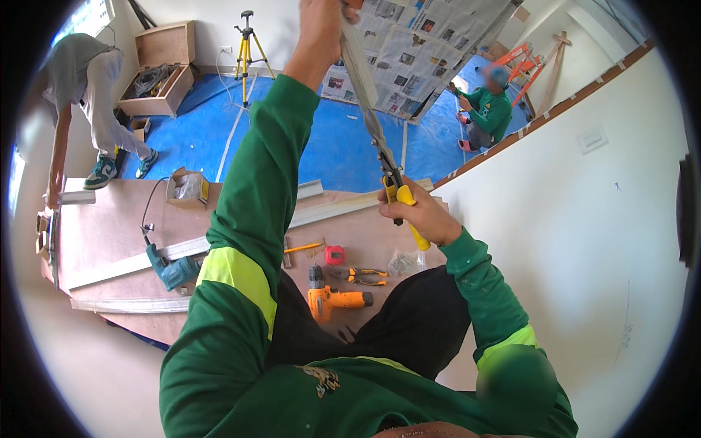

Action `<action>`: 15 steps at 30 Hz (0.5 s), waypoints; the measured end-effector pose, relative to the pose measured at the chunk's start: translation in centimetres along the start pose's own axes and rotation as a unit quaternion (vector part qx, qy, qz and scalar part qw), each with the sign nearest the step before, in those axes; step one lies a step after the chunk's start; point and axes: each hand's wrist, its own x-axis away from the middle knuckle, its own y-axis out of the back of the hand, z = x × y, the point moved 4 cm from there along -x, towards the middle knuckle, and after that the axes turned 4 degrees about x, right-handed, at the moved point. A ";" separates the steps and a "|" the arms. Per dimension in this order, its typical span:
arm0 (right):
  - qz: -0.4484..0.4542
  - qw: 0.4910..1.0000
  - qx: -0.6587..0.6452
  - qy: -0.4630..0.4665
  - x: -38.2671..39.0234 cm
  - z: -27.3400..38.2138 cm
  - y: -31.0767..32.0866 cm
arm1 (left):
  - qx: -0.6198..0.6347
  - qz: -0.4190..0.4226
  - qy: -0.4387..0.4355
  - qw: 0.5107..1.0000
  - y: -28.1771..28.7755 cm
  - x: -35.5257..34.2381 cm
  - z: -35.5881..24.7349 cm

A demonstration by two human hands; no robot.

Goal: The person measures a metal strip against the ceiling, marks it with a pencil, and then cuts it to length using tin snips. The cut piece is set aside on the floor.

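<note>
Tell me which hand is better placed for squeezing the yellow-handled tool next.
Probably the right hand: it holds the yellow-handled tool at the lower end of the metal strip, while the left hand grips the strip higher up.

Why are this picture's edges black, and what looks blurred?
Head view throughout: fisheye lens leaves a black rim; glare whitens the upper-left glass window; a round blur covers part of the green fabric right sleeve; the yellow-handled metal snips look clear.
</note>
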 end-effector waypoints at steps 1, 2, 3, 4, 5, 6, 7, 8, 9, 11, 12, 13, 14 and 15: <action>-0.011 1.000 0.017 -0.008 -0.2 -0.4 0.1 | -0.031 -0.029 -0.043 0.998 0.2 -0.2 -0.7; -0.035 0.998 0.039 -0.023 -0.4 -0.7 0.3 | -0.061 -0.040 -0.103 0.992 0.3 0.1 -1.5; -0.051 0.998 0.025 0.029 -0.5 -0.4 0.2 | 0.089 -0.114 -0.082 0.986 0.6 0.0 -1.9; -0.080 0.994 0.018 0.077 -0.7 0.0 0.3 | 0.149 -0.132 -0.110 0.974 0.4 0.5 -2.5; -0.109 0.989 0.024 0.100 -1.0 0.5 0.3 | 0.166 -0.151 -0.159 0.962 -0.4 1.2 -3.0; -0.129 0.981 0.014 0.142 -1.2 1.2 0.4 | 0.197 -0.166 -0.185 0.948 -1.1 2.1 -3.6; -0.149 0.976 0.016 0.158 -1.5 1.9 0.5 | 0.197 -0.168 -0.178 0.950 -1.6 2.8 -4.6; -0.166 0.969 0.024 0.182 -1.8 2.7 0.6 | 0.254 -0.150 -0.186 0.937 -2.3 3.5 -5.5; -0.179 0.965 0.018 0.190 -2.1 3.5 0.7 | 0.288 -0.139 -0.192 0.928 -2.6 4.3 -6.5; -0.204 0.951 0.029 0.229 -2.5 5.3 0.9 | 0.307 -0.138 -0.195 0.921 -3.1 6.1 -7.5; -0.202 0.950 0.026 0.238 -2.7 6.1 0.9 | 0.317 -0.138 -0.202 0.916 -3.2 6.8 -7.9; -0.203 0.946 0.029 0.252 -2.7 6.8 0.8 | 0.314 -0.134 -0.195 0.919 -3.5 7.1 -8.2; -0.209 0.945 0.034 0.248 -2.7 7.3 0.6 | 0.309 -0.131 -0.191 0.922 -3.6 7.4 -8.2; -0.212 0.938 0.032 0.273 -2.6 7.9 0.4 | 0.304 -0.129 -0.187 0.925 -3.7 7.7 -8.2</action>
